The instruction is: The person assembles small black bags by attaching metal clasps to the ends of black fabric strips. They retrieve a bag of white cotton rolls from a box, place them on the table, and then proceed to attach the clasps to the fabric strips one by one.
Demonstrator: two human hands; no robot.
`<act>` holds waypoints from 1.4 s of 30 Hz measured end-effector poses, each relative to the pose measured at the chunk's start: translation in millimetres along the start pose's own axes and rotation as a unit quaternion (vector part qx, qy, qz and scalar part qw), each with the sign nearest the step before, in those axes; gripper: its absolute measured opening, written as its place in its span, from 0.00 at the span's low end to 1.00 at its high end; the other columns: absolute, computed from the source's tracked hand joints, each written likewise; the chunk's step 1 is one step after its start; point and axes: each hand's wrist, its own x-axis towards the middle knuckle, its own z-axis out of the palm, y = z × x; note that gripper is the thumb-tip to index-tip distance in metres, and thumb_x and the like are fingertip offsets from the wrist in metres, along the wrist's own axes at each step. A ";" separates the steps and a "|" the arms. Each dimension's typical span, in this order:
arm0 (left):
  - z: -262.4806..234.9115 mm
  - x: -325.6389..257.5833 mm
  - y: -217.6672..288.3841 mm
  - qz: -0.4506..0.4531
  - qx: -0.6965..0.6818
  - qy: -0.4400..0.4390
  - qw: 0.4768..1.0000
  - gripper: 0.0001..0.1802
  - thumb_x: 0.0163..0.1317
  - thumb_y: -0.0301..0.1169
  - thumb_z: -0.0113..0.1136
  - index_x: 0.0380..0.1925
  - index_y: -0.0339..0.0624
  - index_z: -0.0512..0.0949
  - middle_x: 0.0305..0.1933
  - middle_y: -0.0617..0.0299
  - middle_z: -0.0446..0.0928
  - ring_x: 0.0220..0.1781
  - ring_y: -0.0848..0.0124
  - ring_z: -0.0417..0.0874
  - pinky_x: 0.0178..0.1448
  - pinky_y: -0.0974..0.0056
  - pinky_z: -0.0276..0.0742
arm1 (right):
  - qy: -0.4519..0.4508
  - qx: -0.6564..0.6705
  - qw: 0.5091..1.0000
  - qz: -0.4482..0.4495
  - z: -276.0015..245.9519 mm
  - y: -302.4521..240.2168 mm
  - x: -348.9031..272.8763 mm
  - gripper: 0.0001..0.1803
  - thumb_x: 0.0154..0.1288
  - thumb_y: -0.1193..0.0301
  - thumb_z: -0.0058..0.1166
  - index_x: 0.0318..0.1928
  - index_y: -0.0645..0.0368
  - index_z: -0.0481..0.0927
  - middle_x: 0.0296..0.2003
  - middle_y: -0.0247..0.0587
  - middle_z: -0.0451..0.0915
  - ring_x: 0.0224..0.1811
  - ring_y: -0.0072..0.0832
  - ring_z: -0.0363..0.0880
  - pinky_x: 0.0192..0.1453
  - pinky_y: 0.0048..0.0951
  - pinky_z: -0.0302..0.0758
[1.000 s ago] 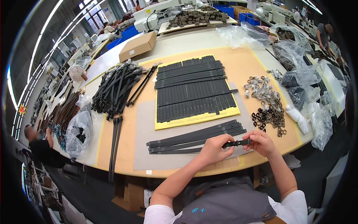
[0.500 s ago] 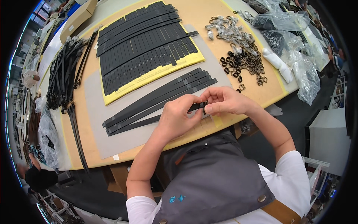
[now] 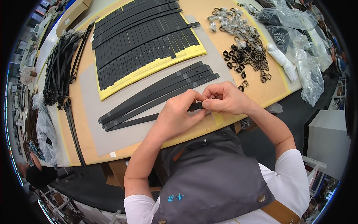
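Observation:
Near the table's front edge my left hand (image 3: 174, 115) pinches the end of a black strap (image 3: 195, 107). My right hand (image 3: 232, 100) meets it there, thumb and fingertips closed around the strap's tip. A small dark metal piece shows partly between the right fingers; its shape is mostly hidden. The strap's long tail (image 3: 140, 123) runs out leftward from under the left hand, across the grey sheet (image 3: 91, 130). Just beyond my hands lie several loose black straps (image 3: 153, 94) with slotted ends, fanned side by side.
Rows of black straps (image 3: 130, 41) cover a yellow board (image 3: 160, 68) at the back. To the right are black loops (image 3: 232, 56), bronze-coloured buckles (image 3: 255, 59), wrapped metal hardware (image 3: 227, 18), a white roll (image 3: 281, 61) and clear plastic bags (image 3: 311, 78). Bundled straps (image 3: 61, 71) hang over the left side.
The dark metal piece at the strap's end was plainer between my fingertips before; now the right fingers cover most of it. My right hand has risen slightly, and the whole view has shifted a little.

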 end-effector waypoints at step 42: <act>-1.4 1.3 -5.8 -0.025 -0.003 -0.035 0.999 0.12 0.55 0.23 0.74 0.35 0.35 0.79 0.31 0.59 0.83 0.29 0.75 0.84 0.35 0.69 0.81 | -0.007 0.003 0.999 0.051 -5.6 -3.0 -5.7 0.13 0.74 0.62 0.67 0.41 0.60 0.86 0.31 0.25 0.82 0.30 0.11 0.75 0.33 0.19 0.72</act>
